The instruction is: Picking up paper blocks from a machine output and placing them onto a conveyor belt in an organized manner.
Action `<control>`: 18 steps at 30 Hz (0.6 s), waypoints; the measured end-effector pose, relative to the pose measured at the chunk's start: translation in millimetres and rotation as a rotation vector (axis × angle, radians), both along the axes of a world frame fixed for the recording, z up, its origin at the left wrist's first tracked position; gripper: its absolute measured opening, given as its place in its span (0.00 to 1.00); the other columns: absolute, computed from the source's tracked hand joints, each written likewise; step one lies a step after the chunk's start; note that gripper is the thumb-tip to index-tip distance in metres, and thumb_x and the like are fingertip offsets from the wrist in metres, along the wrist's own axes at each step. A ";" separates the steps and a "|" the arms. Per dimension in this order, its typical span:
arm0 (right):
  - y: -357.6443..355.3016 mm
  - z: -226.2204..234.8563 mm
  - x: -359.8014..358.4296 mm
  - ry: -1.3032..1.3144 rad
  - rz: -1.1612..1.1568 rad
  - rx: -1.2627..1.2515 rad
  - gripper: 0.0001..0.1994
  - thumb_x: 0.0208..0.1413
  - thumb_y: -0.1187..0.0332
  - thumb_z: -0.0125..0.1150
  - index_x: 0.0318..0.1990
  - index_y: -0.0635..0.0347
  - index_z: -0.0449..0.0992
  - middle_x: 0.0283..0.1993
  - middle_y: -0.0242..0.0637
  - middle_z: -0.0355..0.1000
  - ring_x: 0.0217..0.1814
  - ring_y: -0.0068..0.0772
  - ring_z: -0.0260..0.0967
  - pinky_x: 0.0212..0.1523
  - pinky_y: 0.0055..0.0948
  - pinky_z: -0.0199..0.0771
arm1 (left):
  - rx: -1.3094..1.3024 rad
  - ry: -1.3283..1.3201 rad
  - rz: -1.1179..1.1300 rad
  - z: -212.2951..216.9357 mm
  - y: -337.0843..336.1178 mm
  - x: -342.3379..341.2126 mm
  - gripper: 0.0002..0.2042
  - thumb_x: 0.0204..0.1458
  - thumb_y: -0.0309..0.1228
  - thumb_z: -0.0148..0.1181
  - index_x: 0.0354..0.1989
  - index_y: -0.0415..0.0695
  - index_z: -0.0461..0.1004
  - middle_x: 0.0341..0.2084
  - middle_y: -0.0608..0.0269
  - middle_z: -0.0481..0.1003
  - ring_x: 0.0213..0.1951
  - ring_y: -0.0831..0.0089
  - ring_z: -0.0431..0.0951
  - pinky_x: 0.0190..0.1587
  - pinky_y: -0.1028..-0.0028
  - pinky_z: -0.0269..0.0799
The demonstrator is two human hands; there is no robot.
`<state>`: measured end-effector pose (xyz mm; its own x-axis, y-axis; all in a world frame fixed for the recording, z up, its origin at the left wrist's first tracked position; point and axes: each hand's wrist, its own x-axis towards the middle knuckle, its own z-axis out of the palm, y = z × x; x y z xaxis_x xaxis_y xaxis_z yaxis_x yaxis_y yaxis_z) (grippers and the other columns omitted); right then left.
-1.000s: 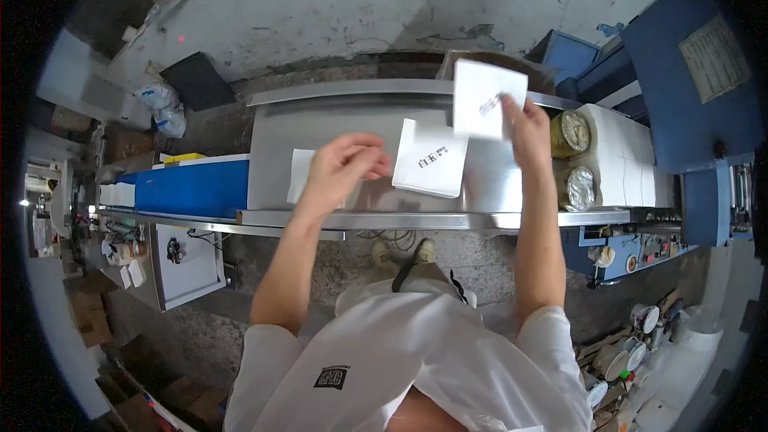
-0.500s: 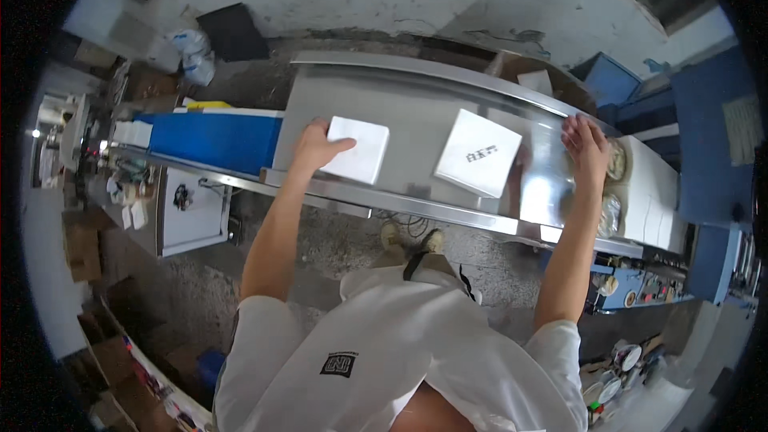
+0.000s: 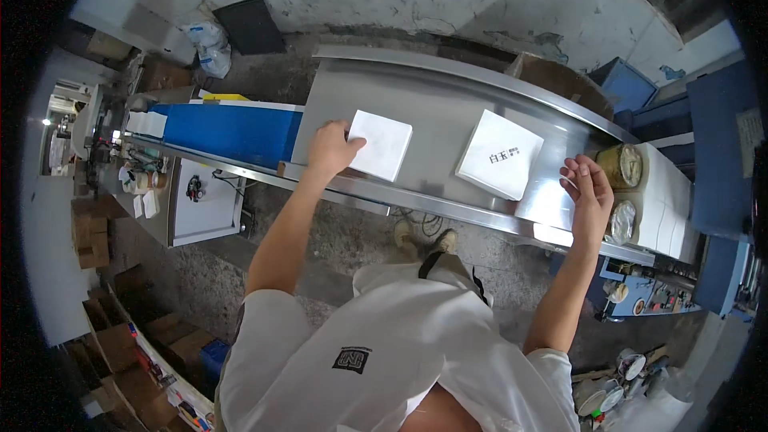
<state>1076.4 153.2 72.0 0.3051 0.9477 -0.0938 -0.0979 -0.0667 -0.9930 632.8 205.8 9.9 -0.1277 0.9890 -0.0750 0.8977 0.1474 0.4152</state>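
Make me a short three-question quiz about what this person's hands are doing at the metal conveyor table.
1. True or false: the left hand rests on a white square packet.
2. Which thing lies between the two hands? A) a white packet with dark print B) a red bucket C) a green bottle
3. Fill in: the right hand is open above the ____ table, holding nothing.

Key: 1 true; 2 A; 3 metal.
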 end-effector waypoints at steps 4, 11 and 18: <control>-2.2 0.6 -5.9 -0.007 0.005 0.007 0.15 0.63 0.64 0.58 0.50 0.67 0.74 0.44 0.42 0.78 0.43 0.29 0.77 0.43 0.26 0.78 | -0.053 -0.004 0.034 -1.5 -6.6 3.7 0.13 0.46 0.37 0.67 0.35 0.40 0.79 0.36 0.49 0.79 0.40 0.51 0.79 0.43 0.59 0.74; -4.3 1.1 -11.1 -0.020 0.028 0.016 0.15 0.63 0.65 0.58 0.51 0.67 0.73 0.44 0.41 0.78 0.43 0.28 0.76 0.44 0.27 0.78 | 0.122 0.029 0.080 4.6 -12.8 12.1 0.09 0.47 0.31 0.66 0.33 0.40 0.78 0.32 0.51 0.79 0.40 0.52 0.79 0.44 0.58 0.73; -8.8 11.6 -25.3 -0.060 0.061 0.031 0.14 0.63 0.66 0.58 0.51 0.66 0.74 0.44 0.41 0.78 0.42 0.27 0.76 0.44 0.27 0.77 | 0.278 -0.225 0.032 1.5 -7.5 -8.7 0.07 0.48 0.26 0.63 0.34 0.38 0.78 0.35 0.49 0.80 0.34 0.55 0.81 0.37 0.66 0.75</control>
<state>1051.0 144.4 83.6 0.2507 0.9669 -0.0472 -0.0351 -0.0396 -0.9986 624.1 198.3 11.3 -0.1700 0.9712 0.1667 0.7757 0.0275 0.6305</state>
